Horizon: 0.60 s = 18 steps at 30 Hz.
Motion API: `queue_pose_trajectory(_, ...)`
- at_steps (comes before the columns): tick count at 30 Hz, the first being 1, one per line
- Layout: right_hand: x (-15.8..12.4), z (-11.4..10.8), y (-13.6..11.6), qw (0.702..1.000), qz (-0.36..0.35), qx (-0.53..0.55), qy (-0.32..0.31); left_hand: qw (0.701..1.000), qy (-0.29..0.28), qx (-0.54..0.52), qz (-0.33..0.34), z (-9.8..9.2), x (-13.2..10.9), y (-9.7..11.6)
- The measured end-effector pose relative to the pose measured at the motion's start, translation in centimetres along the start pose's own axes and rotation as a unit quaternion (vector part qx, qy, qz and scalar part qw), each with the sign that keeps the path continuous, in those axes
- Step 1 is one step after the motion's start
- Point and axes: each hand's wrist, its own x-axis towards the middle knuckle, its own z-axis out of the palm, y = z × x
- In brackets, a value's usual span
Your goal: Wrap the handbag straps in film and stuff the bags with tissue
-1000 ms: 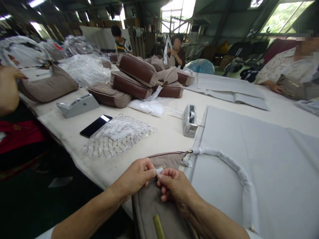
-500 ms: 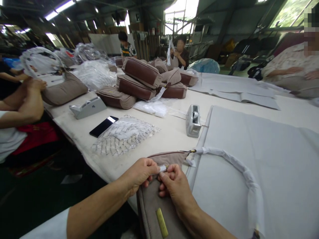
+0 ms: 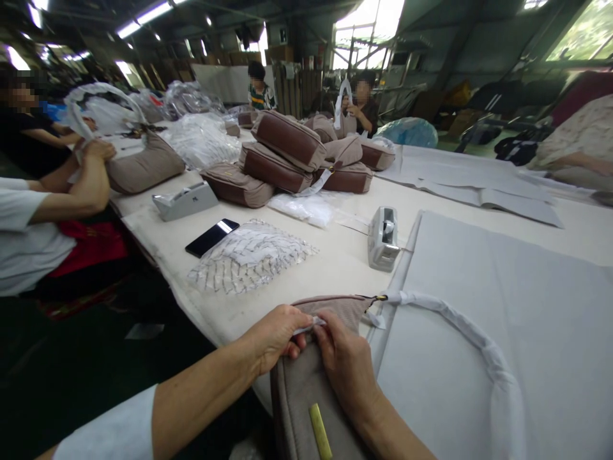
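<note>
A taupe handbag lies at the table's near edge, with a gold-coloured plate on its side. Its strap, wrapped in white paper, curves away to the right from a metal clip at the bag's corner. Over the bag, my left hand pinches a small white paper wrap from the left. My right hand has its fingers closed on the right end of the same wrap. Whatever the wrap covers is mostly hidden by my fingers.
Beyond my hands stand a tape dispenser and another grey dispenser. A phone touches a clear bag of small pieces. Stacked handbags lie farther back, grey paper sheets on the right. A co-worker's arm is at left.
My right fingers have closed in over the wrap's end, hiding the gold-coloured metal that showed there. The whole view has shifted, so things sit farther right.
</note>
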Motion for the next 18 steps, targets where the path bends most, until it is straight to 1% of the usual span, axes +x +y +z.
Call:
queue_pose_trajectory(1, 0.1, 0.0, -0.4, 0.996, 0.062, 0.064, -0.014, 1.0, -0.002, -0.002, 0.001, 0.0, 0.0, 0.0)
queue_pose_trajectory(3, 0.3, -0.1, -1.1, 0.965, 0.176, 0.186, -0.047, 1.0, -0.008, -0.004, 0.0, -0.1, 0.0, -0.1)
queue_pose_trajectory(4, 0.4, -0.1, -1.3, 0.949, 0.21, 0.225, -0.062, 1.0, -0.012, -0.004, -0.001, -0.1, 0.0, -0.1)
queue_pose_trajectory(5, 0.4, 0.0, -1.4, 0.942, 0.221, 0.242, -0.071, 1.0, -0.016, -0.005, -0.002, -0.2, 0.0, -0.1)
queue_pose_trajectory(6, 0.5, 0.0, -1.4, 0.947, 0.209, 0.232, -0.071, 1.0, -0.019, -0.006, -0.003, -0.3, 0.1, -0.1)
queue_pose_trajectory(7, 0.5, 0.0, -1.2, 0.962, 0.179, 0.196, -0.064, 1.0, -0.021, -0.007, -0.004, -0.4, 0.2, -0.1)
queue_pose_trajectory(9, 0.4, 0.0, -0.8, 0.992, 0.093, 0.075, -0.041, 1.0, -0.024, -0.01, -0.006, -0.5, 0.3, 0.0)
queue_pose_trajectory(10, 0.3, 0.0, -0.5, 0.999, 0.042, 0.006, -0.027, 1.0, -0.026, -0.012, -0.008, -0.5, 0.4, 0.0)
queue_pose_trajectory(12, 0.2, 0.0, -0.1, 0.992, -0.056, -0.114, -0.007, 0.999, -0.03, -0.014, -0.012, -0.6, 0.4, 0.1)
queue_pose_trajectory(14, 0.3, -0.1, 0.2, 0.971, -0.134, -0.198, 0.01, 0.999, -0.035, -0.013, -0.014, -0.6, 0.4, 0.2)
queue_pose_trajectory(16, 0.5, -0.1, 0.3, 0.949, -0.186, -0.252, 0.036, 0.999, -0.039, -0.008, -0.014, -0.5, 0.3, 0.3)
queue_pose_trajectory(18, 0.8, 0.1, 0.5, 0.936, -0.212, -0.272, 0.061, 0.999, -0.041, -0.001, -0.014, -0.5, 0.3, 0.3)
